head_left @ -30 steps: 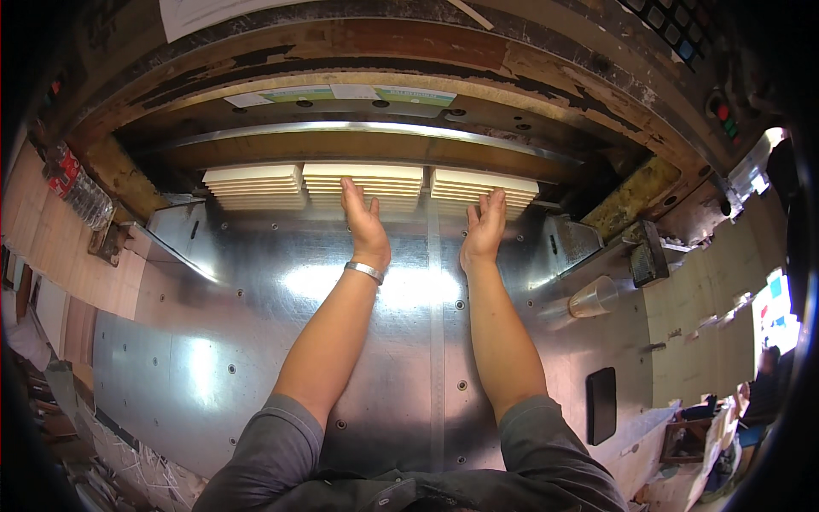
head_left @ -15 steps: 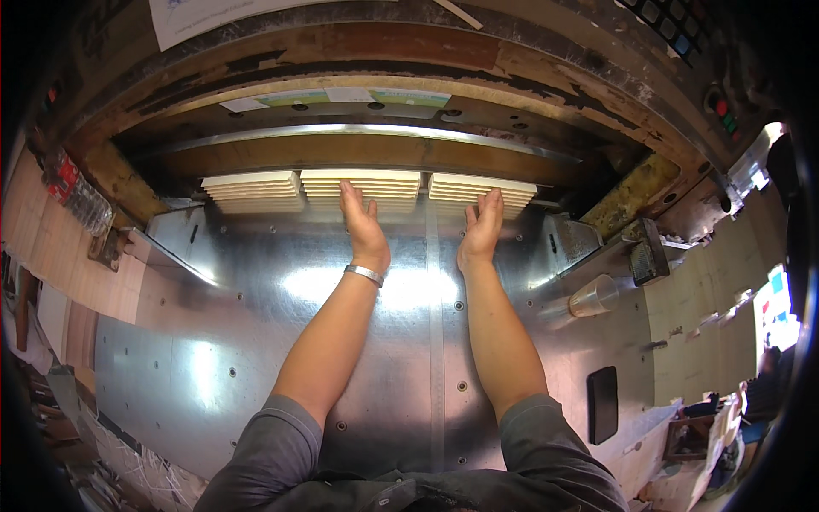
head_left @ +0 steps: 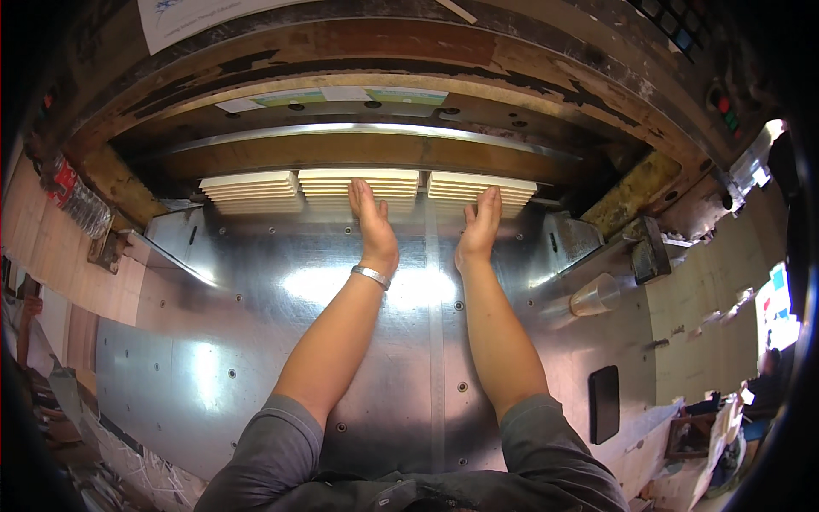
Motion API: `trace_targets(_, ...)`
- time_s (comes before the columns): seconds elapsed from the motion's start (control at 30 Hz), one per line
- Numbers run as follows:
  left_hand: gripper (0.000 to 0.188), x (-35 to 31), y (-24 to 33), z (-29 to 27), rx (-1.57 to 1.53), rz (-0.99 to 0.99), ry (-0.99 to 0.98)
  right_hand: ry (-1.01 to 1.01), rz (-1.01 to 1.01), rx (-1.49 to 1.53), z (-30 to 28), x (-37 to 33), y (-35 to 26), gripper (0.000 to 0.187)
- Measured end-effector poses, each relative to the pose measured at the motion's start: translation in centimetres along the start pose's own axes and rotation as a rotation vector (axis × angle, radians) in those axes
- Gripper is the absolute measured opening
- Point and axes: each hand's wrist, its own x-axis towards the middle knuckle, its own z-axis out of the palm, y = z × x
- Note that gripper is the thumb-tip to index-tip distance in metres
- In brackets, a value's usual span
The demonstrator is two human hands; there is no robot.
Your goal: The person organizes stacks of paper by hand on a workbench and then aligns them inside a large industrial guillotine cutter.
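Three cream stacks of cut paper sheets (head_left: 358,189) lie side by side along the far edge of my shiny steel desk (head_left: 256,358), under the clamp bar. My left hand (head_left: 372,224) lies flat, fingers open, against the middle stack; my right hand (head_left: 479,226), open too, presses the right stack (head_left: 512,189). One clear plastic cup (head_left: 595,294) and one black phone (head_left: 603,404) sit toward the right edge; the near desk is bare metal.

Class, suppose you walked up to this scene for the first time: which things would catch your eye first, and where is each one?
Three cream-coloured stacks of paper sheets sit in a row at the far edge of the shiny metal machine table, under a long steel bar. The left hand presses against the middle stack and the right hand against the right one. A clear plastic cup lies on its side at the right.
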Motion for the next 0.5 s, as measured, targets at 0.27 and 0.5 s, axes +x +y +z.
trace_targets(0.27,0.085,-0.08,0.03,0.05,0.005,-0.003,-0.013,-0.006,0.009,0.038,-0.32,-0.01,-0.33,0.082)
trace_targets(0.5,0.086,-0.05,0.17,-0.07,0.013,0.005,-0.013,-0.017,0.016,0.059,-0.3,-0.07,-0.46,0.083)
